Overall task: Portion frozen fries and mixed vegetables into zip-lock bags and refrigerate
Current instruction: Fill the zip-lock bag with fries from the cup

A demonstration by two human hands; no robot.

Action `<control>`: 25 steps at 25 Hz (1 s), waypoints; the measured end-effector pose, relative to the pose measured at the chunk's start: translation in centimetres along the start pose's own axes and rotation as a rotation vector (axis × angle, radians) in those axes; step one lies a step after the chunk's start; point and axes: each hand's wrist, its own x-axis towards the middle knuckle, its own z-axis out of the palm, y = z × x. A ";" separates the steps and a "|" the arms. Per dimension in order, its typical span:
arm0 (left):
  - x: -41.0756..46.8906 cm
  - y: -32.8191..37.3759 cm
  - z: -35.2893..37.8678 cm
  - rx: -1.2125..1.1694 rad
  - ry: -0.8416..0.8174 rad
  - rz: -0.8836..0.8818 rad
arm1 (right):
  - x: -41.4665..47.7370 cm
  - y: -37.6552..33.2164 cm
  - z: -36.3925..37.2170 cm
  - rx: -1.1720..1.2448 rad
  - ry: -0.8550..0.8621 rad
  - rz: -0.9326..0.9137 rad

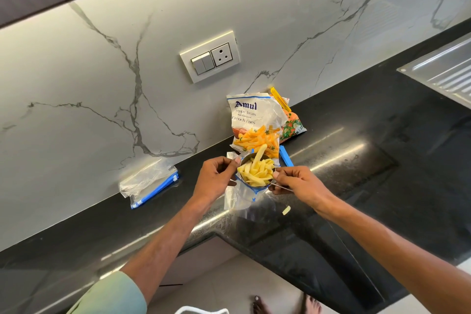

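- Right hand [293, 183] pinches the handle of the steel cup [256, 173], heaped with fries, right at the mouth of the zip-lock bag [239, 199]
- Left hand [216, 176] pinches that mouth open
- The bag looks empty, so this is likely an early fries portion
- Fries pack [252, 122] stands open behind; vegetable pack [293, 126] looks clipped shut
- Spare bags [150, 181] wait on the table [356, 160]; sealing and refrigerating all remain
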 end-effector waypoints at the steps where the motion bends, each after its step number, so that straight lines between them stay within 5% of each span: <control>1: 0.0 0.1 0.2 0.032 0.028 0.019 | 0.0 -0.1 0.3 -0.046 0.036 -0.005; 9: -0.6 2.0 2.6 0.482 0.258 0.325 | 1.0 -1.6 3.0 -0.720 0.253 -0.079; 15: 1.4 3.7 4.7 0.265 0.297 0.232 | 2.2 -4.5 6.3 -1.411 0.297 -0.181; 25: 1.4 3.2 3.3 -0.077 0.289 0.070 | 6.1 -4.2 1.5 -1.590 0.155 -0.968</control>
